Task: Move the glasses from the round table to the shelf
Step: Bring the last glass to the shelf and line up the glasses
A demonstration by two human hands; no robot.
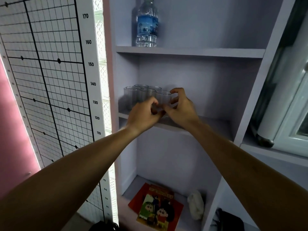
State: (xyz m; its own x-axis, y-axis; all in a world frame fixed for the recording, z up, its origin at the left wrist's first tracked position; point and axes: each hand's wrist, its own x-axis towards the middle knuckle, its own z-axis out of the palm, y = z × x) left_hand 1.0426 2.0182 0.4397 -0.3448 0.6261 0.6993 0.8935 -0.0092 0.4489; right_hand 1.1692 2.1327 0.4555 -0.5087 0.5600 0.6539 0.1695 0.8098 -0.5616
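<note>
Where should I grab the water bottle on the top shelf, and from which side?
Grip the water bottle around its labelled middle, coming from the open front or its right. It stands upright near the shelf's left wall, so the right side is free, and its cap runs out of view.

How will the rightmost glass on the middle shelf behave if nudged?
The rightmost glass looks clear, smooth and rigid, so probably slippery and breakable. Short and upright, it should slide rather than tip. Neighbouring glasses stand close, so a leftward push would likely knock them together.
</note>
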